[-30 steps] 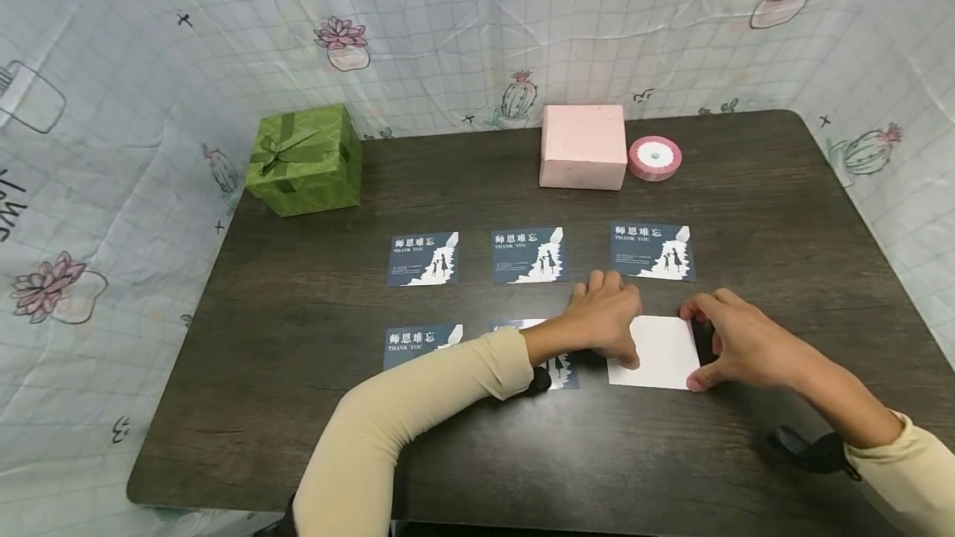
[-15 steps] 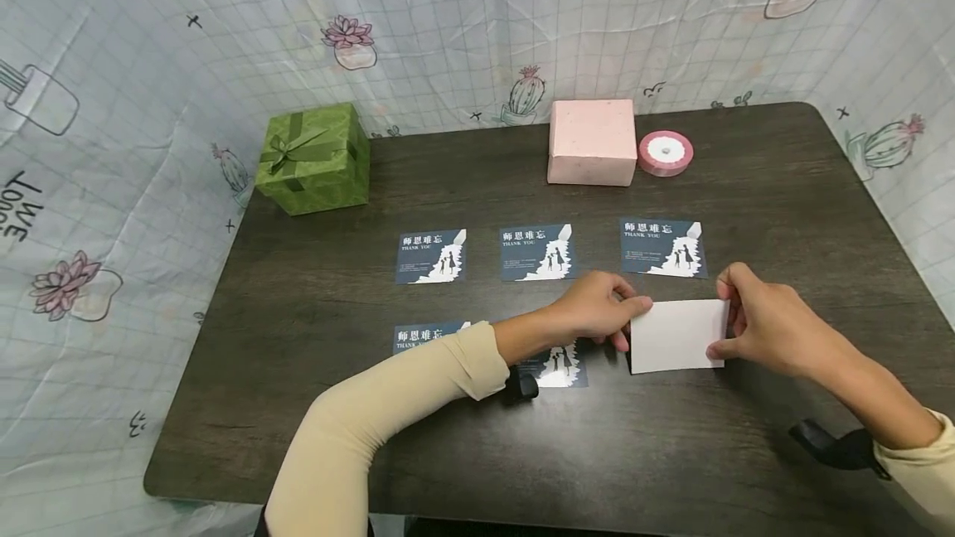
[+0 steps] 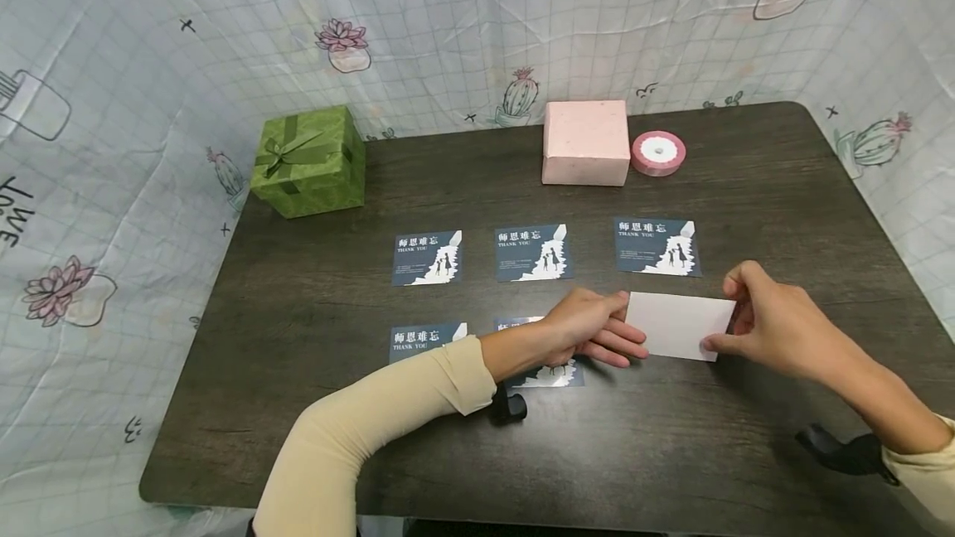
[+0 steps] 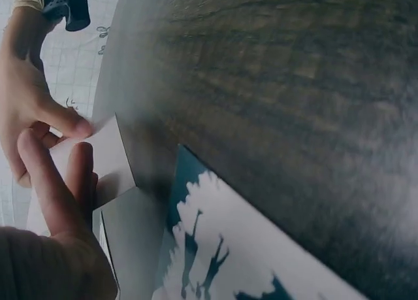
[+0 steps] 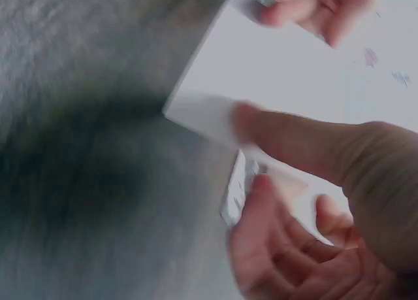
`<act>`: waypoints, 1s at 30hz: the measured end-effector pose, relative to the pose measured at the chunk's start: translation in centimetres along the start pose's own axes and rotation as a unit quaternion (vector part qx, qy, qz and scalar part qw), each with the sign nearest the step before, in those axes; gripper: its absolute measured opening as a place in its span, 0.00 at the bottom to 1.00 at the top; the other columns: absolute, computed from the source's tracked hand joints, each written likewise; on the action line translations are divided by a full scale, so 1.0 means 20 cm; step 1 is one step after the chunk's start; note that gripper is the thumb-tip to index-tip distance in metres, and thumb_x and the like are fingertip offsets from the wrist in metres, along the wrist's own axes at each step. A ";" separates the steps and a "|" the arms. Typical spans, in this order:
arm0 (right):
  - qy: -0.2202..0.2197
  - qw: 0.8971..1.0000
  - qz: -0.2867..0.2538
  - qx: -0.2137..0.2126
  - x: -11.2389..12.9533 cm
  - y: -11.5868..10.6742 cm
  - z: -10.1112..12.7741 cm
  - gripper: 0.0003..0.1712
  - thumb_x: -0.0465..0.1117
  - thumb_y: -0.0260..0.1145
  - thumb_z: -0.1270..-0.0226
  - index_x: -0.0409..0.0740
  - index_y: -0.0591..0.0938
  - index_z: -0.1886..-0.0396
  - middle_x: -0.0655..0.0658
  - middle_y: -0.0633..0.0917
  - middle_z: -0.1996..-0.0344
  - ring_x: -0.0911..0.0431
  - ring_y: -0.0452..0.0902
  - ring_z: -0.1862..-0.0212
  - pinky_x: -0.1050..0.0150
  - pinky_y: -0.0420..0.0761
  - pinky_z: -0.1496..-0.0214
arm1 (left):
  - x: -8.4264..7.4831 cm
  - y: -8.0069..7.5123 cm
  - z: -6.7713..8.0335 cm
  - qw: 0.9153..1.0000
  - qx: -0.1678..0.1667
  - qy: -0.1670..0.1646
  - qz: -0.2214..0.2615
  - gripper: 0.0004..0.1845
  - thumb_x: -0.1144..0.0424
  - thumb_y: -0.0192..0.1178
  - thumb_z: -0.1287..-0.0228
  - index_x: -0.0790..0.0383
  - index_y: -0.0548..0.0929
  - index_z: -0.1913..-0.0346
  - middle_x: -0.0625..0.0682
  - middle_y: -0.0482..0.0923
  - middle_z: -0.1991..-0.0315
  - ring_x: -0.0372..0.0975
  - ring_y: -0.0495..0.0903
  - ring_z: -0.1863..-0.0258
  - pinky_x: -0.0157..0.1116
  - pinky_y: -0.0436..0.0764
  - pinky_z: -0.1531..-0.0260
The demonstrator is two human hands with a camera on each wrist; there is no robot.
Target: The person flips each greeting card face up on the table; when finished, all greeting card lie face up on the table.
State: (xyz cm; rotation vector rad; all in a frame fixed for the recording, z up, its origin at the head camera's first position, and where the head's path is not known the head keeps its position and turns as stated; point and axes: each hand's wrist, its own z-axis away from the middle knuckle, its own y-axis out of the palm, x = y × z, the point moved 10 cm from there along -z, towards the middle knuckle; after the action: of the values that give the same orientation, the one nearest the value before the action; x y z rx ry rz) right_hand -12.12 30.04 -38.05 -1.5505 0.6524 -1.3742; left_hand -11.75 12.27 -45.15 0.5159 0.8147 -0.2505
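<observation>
My right hand (image 3: pixel 776 321) pinches the right end of a white blank-faced card (image 3: pixel 675 326), thumb on its face. The card is tilted up off the dark table. My left hand (image 3: pixel 589 330) is at the card's left edge, its fingers extended against it. In the left wrist view, left-hand fingers (image 4: pixel 55 189) overlap the white face. The right wrist view has my right thumb (image 5: pixel 294 136) on the card and left fingertips at its far corner. Below the left forearm lies a blue printed thank-you card (image 3: pixel 555 375), partly covered.
Three matching thank-you cards (image 3: pixel 533 253) lie in a row behind, and another card (image 3: pixel 425 338) lies front left, partly under the sleeve. A green gift box (image 3: pixel 309 162), a pink box (image 3: pixel 585 143) and a pink ribbon roll (image 3: pixel 658 153) stand along the back.
The white card has risen from the table and tilted between the hands. My left hand has turned, from fingers over the card's left side to fingers extended at its edge. The right hand keeps its pinch.
</observation>
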 end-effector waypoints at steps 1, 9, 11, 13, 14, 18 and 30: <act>0.005 1.000 -0.023 0.011 -0.02 0.00 0.01 0.33 0.42 0.81 0.49 0.37 0.68 0.54 0.47 0.80 0.73 0.61 0.75 0.76 0.66 0.74 0.77 | 0.00 0.00 0.00 1.000 -0.002 0.004 -0.001 0.24 0.55 0.50 0.22 0.62 0.72 0.80 0.64 0.87 0.63 0.57 0.87 0.58 0.36 0.84 0.79; 0.053 0.889 -0.363 0.274 -0.14 0.20 0.11 0.23 0.42 0.44 0.17 0.25 0.72 0.43 0.36 0.86 0.56 0.49 0.86 0.59 0.54 0.85 0.58 | -0.02 -0.03 0.01 1.000 -0.013 0.020 0.001 0.19 0.62 0.50 0.24 0.64 0.76 0.77 0.65 0.87 0.63 0.58 0.86 0.57 0.36 0.84 0.78; 0.064 0.865 -0.398 0.297 -0.13 0.23 0.11 0.25 0.44 0.42 0.16 0.26 0.73 0.41 0.37 0.86 0.51 0.48 0.85 0.55 0.53 0.84 0.54 | -0.02 -0.03 0.01 1.000 -0.011 0.025 -0.004 0.19 0.61 0.50 0.24 0.65 0.76 0.75 0.66 0.87 0.62 0.58 0.86 0.57 0.35 0.84 0.77; 0.080 0.860 -0.407 0.296 -0.14 0.23 0.11 0.29 0.47 0.39 0.15 0.26 0.73 0.38 0.39 0.86 0.48 0.47 0.85 0.52 0.53 0.84 0.51 | -0.02 -0.03 0.01 0.999 -0.010 0.035 -0.011 0.18 0.61 0.51 0.24 0.68 0.80 0.71 0.66 0.87 0.62 0.58 0.86 0.57 0.36 0.85 0.76; 0.088 0.865 -0.402 0.286 -0.15 0.22 0.11 0.31 0.49 0.38 0.15 0.26 0.74 0.38 0.41 0.86 0.48 0.48 0.85 0.53 0.53 0.84 0.51 | -0.03 -0.03 0.01 0.999 -0.007 0.045 -0.021 0.17 0.62 0.52 0.24 0.70 0.82 0.68 0.67 0.86 0.61 0.58 0.86 0.58 0.36 0.85 0.75; 0.100 0.919 -0.326 0.199 -0.19 0.15 0.08 0.28 0.50 0.48 0.18 0.31 0.76 0.37 0.48 0.88 0.52 0.49 0.85 0.57 0.55 0.85 0.56 | -0.11 -0.01 0.04 0.988 -0.002 0.112 -0.109 0.12 0.65 0.57 0.28 0.70 0.86 0.52 0.63 0.88 0.61 0.52 0.89 0.61 0.34 0.85 0.72; -0.106 0.992 -0.062 -0.004 0.02 0.07 0.07 0.20 0.41 0.78 0.46 0.48 0.87 0.51 0.64 0.79 0.78 0.70 0.71 0.79 0.73 0.70 0.78 | -0.17 0.09 0.09 0.818 -0.059 0.211 -0.531 0.20 0.63 0.68 0.38 0.60 0.83 0.43 0.35 0.80 0.84 0.21 0.75 0.85 0.19 0.72 0.75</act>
State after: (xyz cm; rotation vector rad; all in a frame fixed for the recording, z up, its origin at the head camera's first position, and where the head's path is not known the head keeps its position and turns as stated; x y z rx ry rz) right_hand -10.45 29.49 -38.91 -1.7384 0.4382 -1.2743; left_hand -12.16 12.96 -41.00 -0.0741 1.4996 -1.1409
